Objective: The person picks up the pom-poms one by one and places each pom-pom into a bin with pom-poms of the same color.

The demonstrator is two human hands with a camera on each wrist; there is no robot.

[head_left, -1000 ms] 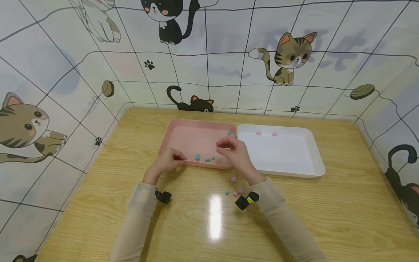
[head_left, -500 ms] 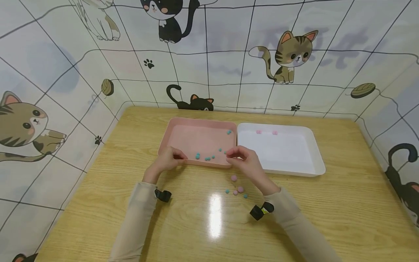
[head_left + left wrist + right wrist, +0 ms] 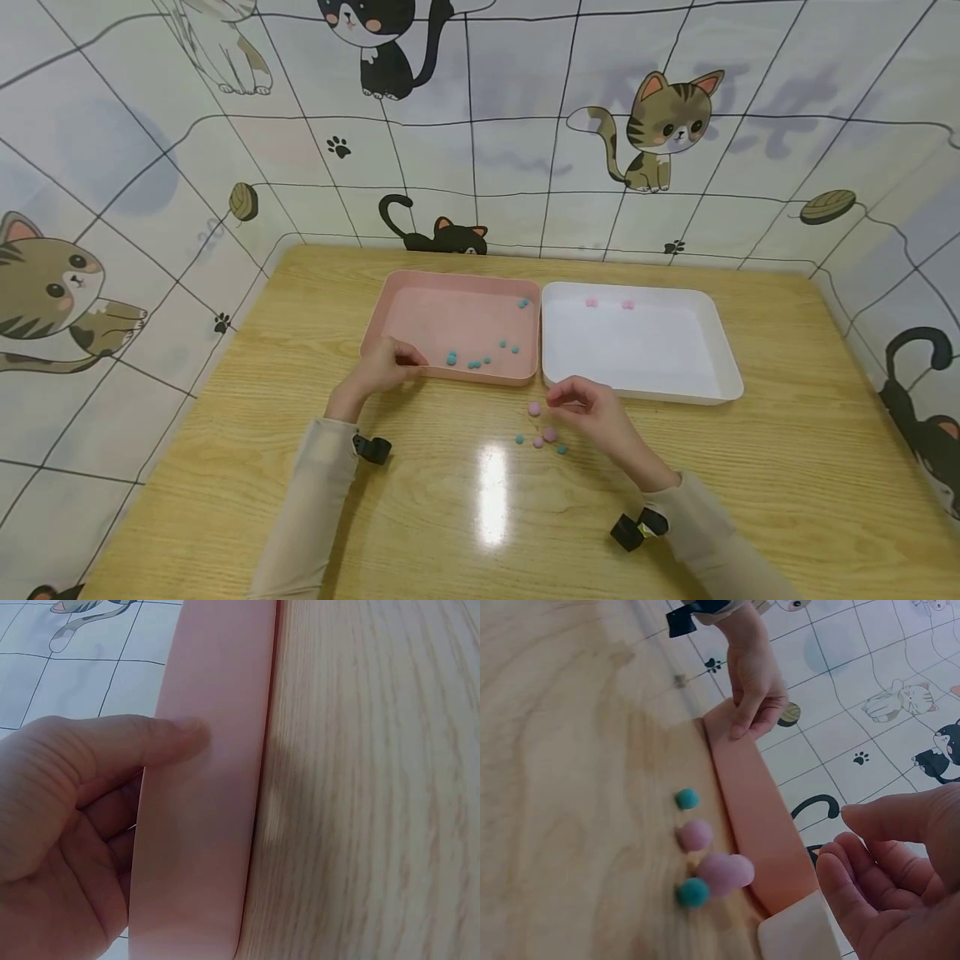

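The right hand (image 3: 596,412)'s fingers are parted, grasping nothing. The nearest pink ball (image 3: 534,409) lies on the desk (image 3: 420,500), just beside their tips at eight o'clock. Best lower straight onto it and pinch lightly; a sideways nudge could roll it. The left hand (image 3: 384,367) pinches the pink tray (image 3: 435,312)'s near wall; steady pressure there should stop it sliding.

Free passage: tabletop (image 3: 450,433) between left hand (image 3: 385,367) and the small balls (image 3: 550,435); these obstruct beside the right hand (image 3: 592,414), the white tray (image 3: 660,396) beyond it.
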